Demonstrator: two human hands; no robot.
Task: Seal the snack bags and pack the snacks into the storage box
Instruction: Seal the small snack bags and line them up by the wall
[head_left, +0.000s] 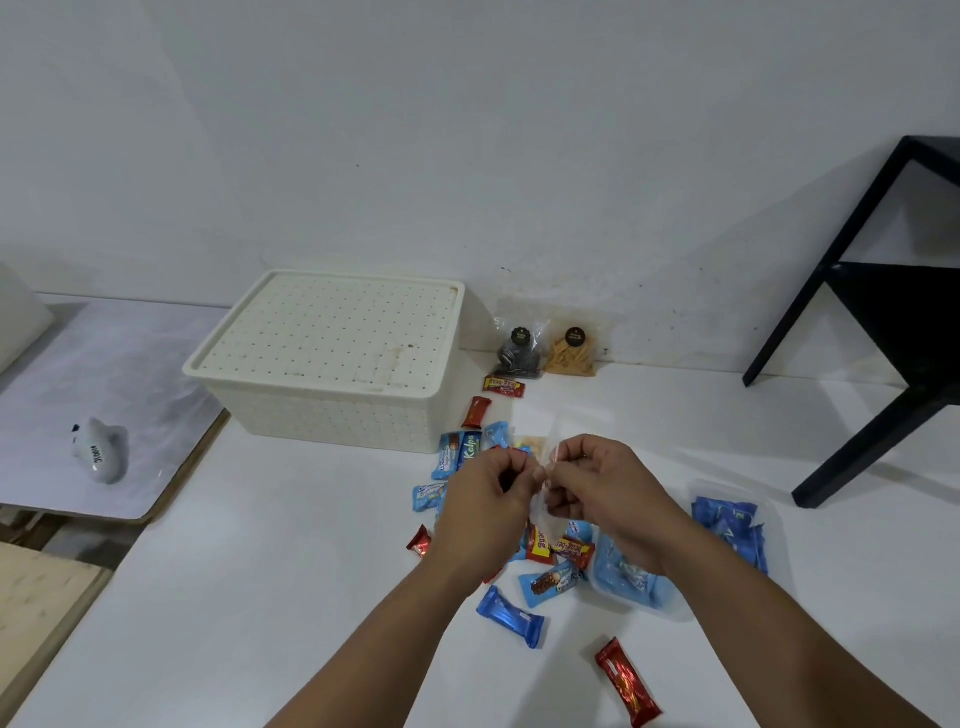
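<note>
My left hand and my right hand meet above the table, both pinching a small clear snack bag between their fingertips. Below and around them lie several loose wrapped snacks in blue and red, among them a blue bar and a red bar. The cream storage box stands at the back left of the snacks with its lid on. Two clear bags lean on the wall: one with dark pieces, one with tan sticks.
A clear tray of blue packets sits right of my hands. A black stand occupies the right side. A lower table at left holds a white toy. The white table's left edge runs diagonally.
</note>
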